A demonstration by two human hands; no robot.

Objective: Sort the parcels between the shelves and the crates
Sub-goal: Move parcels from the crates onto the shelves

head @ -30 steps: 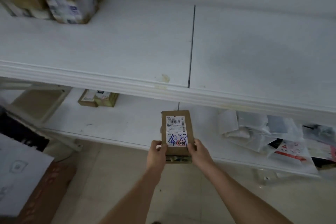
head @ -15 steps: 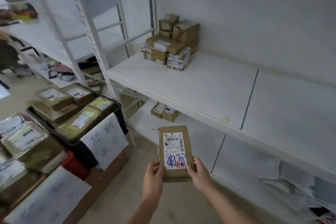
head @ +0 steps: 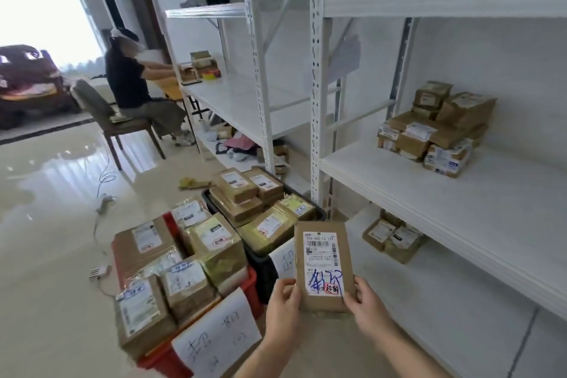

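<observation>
Both hands are holding one parcel [head: 323, 265] upright in front of the person, label facing the camera. The left grip [head: 283, 304] is pinching the parcel's lower left edge, thumb on the front and fingers curled behind. The right grip [head: 366, 305] is pinching the lower right edge the same way, thumb tip lying on the label's corner. The label is showing a barcode, blue handwriting and a small red stamp.

Just left of the left grip, a red crate [head: 196, 359] is sitting on the floor, packed with brown parcels and carrying a white handwritten sign [head: 214, 337]. Beyond it, just behind the held parcel, a black crate [head: 264, 267] is holding more parcels. To the right of the right grip, white shelves [head: 429, 190] are standing; a stack of boxes [head: 435, 129] is resting on the middle shelf, well above the grips, and a few boxes [head: 392, 238] are lying on the lower shelf near the held parcel. Far off to the left, a person [head: 132, 86] is sitting on a chair [head: 107, 120].
</observation>
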